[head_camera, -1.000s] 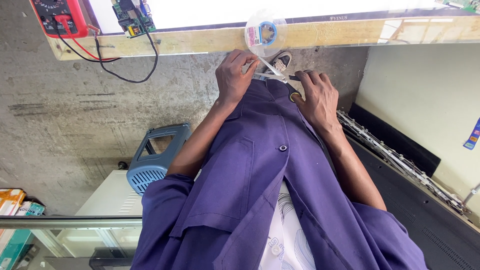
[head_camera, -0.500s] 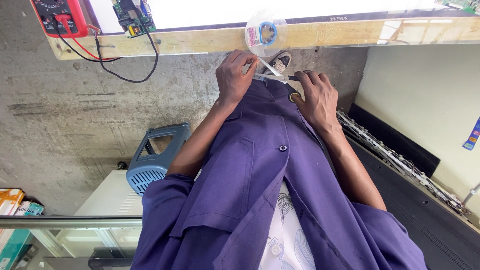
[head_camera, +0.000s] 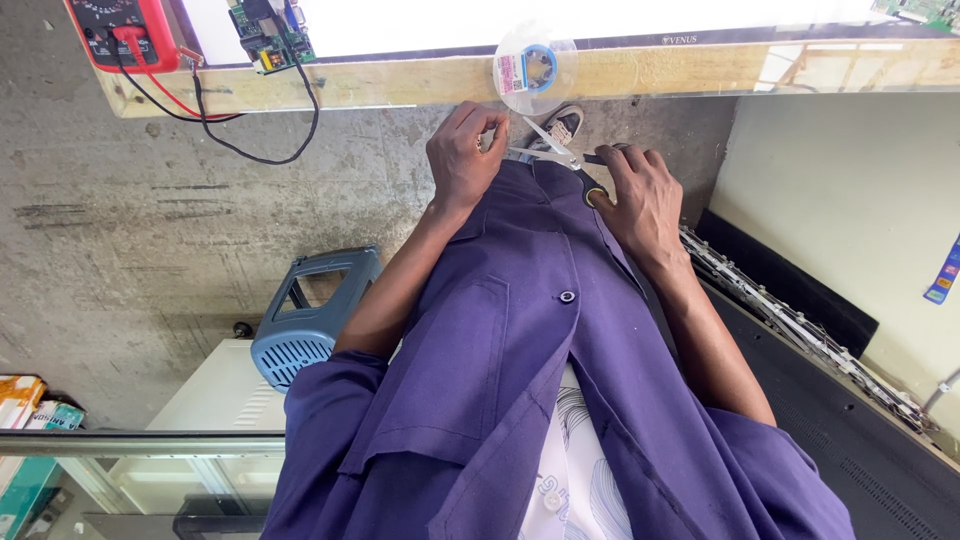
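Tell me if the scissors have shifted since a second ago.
No. The scissors in the right hand sit at the same spot below the clear spool on the wooden bench edge, blades pointing toward the left hand.

Wooden worktop (head_camera: 400, 82) is running across the 12 o'clock edge of the view, w/ a bright white panel (head_camera: 600, 15) lying on it. Red multimeter (head_camera: 125, 30) is sitting at 10 o'clock, its red & black leads (head_camera: 250, 130) hanging over the edge. Small green circuit board (head_camera: 268, 30) is lying just beside it. Clear reel (head_camera: 535, 70) is resting at 12 o'clock, overhanging the front edge.
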